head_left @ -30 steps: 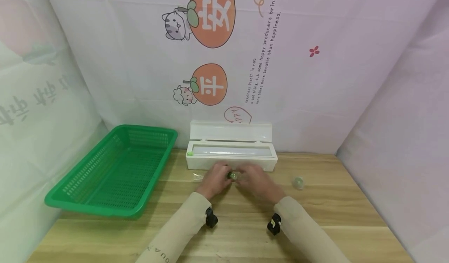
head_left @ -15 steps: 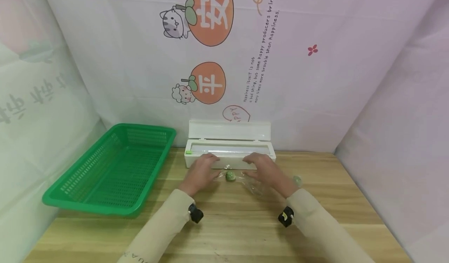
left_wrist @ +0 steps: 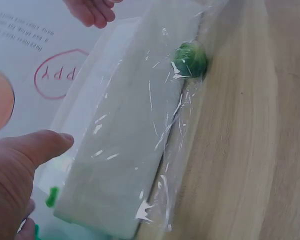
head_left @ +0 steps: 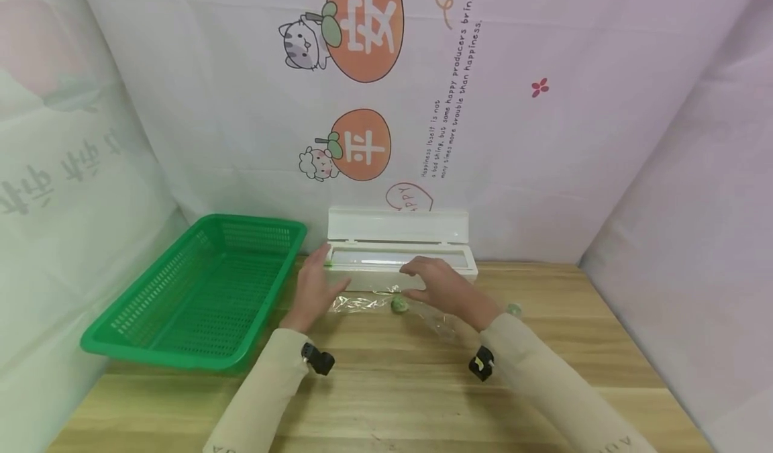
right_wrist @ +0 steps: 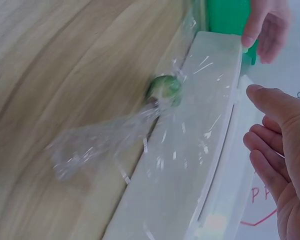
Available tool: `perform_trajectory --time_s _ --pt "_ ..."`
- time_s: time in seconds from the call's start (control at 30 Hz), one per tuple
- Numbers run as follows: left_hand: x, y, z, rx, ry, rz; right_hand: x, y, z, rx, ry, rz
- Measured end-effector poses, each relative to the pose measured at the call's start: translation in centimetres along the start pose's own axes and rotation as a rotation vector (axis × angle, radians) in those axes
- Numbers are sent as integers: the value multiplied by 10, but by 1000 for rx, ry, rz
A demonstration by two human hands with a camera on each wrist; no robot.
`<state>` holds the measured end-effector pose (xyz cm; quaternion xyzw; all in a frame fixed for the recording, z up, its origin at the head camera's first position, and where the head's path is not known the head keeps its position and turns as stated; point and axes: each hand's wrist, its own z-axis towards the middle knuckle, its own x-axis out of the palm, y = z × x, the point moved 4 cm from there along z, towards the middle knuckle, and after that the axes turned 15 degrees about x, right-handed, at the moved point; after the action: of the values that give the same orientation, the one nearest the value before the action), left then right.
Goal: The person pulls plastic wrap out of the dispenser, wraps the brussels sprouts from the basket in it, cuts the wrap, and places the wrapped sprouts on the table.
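Observation:
A green Brussels sprout [head_left: 399, 304] lies on the table in front of the cling film dispenser [head_left: 374, 280], with clear cling film [left_wrist: 162, 200] about it. In the right wrist view a crumpled tail of film [right_wrist: 97, 142] trails from the sprout over the wood. The dispenser's lid stands raised. My left hand [head_left: 311, 292] is at the dispenser's left end near the green slider [left_wrist: 52, 197], thumb extended; whether it touches the slider cannot be told. My right hand [head_left: 447, 293] hovers over the dispenser's right half, fingers loosely bent around nothing.
An upright-walled green basket [head_left: 199, 305] stands on the left of the table. Partly behind my right wrist lies a second small wrapped green item [head_left: 514, 310]. Printed white cloth [head_left: 513, 171] hangs behind and on both sides.
Both hands have come away from the sprout, which they held a second ago. My left hand moved left to the dispenser's end. Cling film now shows along the dispenser's front.

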<state>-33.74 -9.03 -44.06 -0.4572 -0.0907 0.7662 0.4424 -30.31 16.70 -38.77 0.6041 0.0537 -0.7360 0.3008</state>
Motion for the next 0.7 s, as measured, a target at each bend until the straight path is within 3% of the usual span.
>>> perform_trajectory --time_s 0.13,0.27,0.5,0.7 --pt "4 18 -8 -150 -37 -123 3 9 10 -9 -1 5" --pt "9 35 -11 -241 -42 -236 11 20 25 6 16 22" --pt "16 59 -6 -256 -86 -380 25 37 56 12 41 44" --pt "28 63 -4 -211 -127 -466 34 43 75 27 78 86"
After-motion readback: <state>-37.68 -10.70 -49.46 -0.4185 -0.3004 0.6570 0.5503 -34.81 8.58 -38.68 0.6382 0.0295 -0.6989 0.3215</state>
